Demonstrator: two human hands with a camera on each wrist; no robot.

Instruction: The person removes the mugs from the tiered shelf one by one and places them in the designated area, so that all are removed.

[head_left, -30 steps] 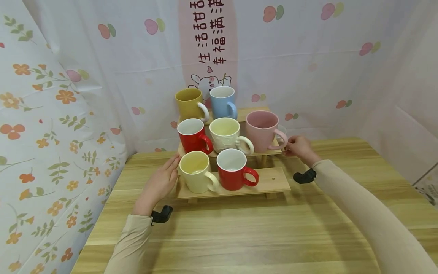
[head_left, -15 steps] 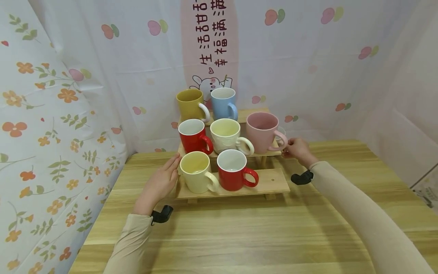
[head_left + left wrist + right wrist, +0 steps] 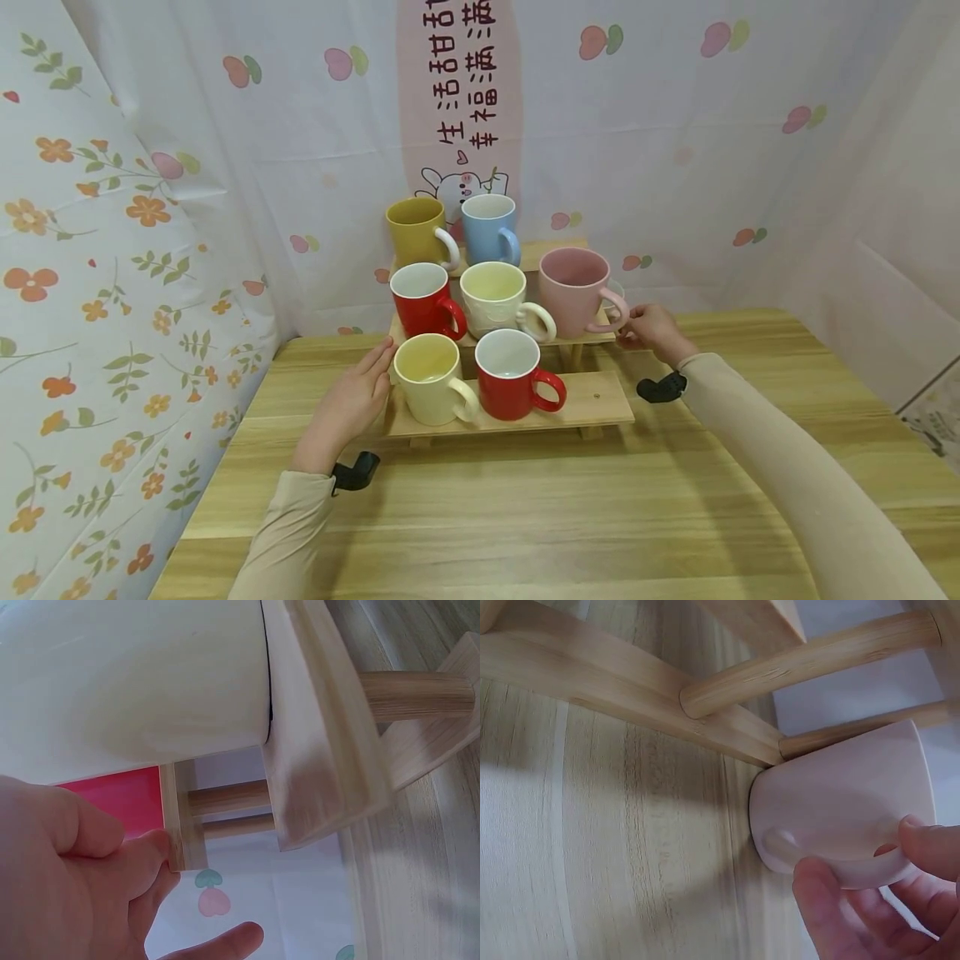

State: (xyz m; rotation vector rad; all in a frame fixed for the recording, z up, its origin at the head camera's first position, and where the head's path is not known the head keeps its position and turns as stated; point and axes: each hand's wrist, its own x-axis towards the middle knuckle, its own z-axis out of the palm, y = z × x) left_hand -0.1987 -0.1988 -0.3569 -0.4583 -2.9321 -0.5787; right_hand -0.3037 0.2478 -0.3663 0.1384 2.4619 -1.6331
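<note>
My left hand [image 3: 348,408] has its fingers straight, with fingertips touching the left end of the wooden tiered rack [image 3: 570,400]; the left wrist view shows a fingertip against a board's end. On the right, my right hand [image 3: 656,329] pinches the handle of a pale mug [image 3: 840,795]. That mug looks upright beside the rack's wooden leg, its base at the tabletop. From the head view it is mostly hidden behind the large pink mug [image 3: 573,292]. Nearest my left hand is a pale yellow mug [image 3: 427,383] on the lowest tier.
Beside the yellow mug stands a red mug [image 3: 510,379]. The middle tier also bears another red mug [image 3: 420,304] and a cream mug [image 3: 491,300]. A mustard mug [image 3: 412,237] and a light blue mug [image 3: 486,229] occupy the top tier. Behind hangs a patterned curtain [image 3: 315,183].
</note>
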